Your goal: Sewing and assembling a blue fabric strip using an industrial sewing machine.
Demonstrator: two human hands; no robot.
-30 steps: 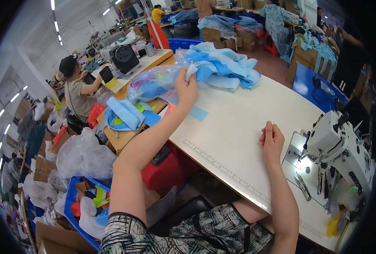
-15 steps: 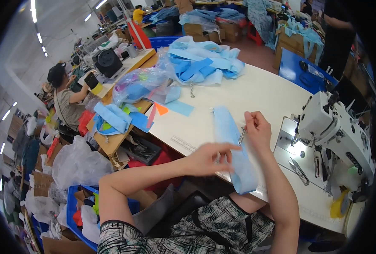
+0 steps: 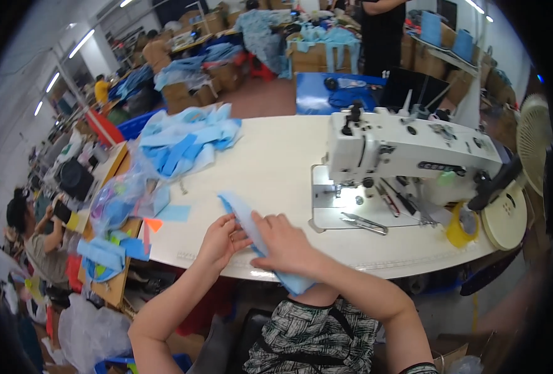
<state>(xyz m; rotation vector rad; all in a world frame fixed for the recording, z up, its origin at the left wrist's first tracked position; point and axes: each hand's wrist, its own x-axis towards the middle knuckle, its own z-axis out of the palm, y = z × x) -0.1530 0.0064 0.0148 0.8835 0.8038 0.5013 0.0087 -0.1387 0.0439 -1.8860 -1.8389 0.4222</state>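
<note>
A long light blue fabric strip (image 3: 236, 206) lies at a slant over the white table (image 3: 273, 156), its lower end over the front edge. My left hand (image 3: 223, 240) grips its left side with curled fingers. My right hand (image 3: 279, 246) is closed over the strip from the right, palm down. Beyond them lie a loose pile of blue fabric strips (image 3: 189, 140), a short chain (image 3: 183, 186), a pale blue rectangle (image 3: 173, 213) and an orange scrap (image 3: 153, 224).
A white sewing machine (image 3: 413, 149) stands at right, with metal snips (image 3: 363, 223) and a yellow tape roll (image 3: 460, 227). A wooden side table (image 3: 111, 283) with bagged scraps (image 3: 111, 206) adjoins at left. A co-worker (image 3: 39, 243) sits beyond it. A fan (image 3: 532, 143) is far right.
The view has swung right. My left hand has come back from the fabric pile, a strip now lies in front of me, and both hands have closed onto it.
</note>
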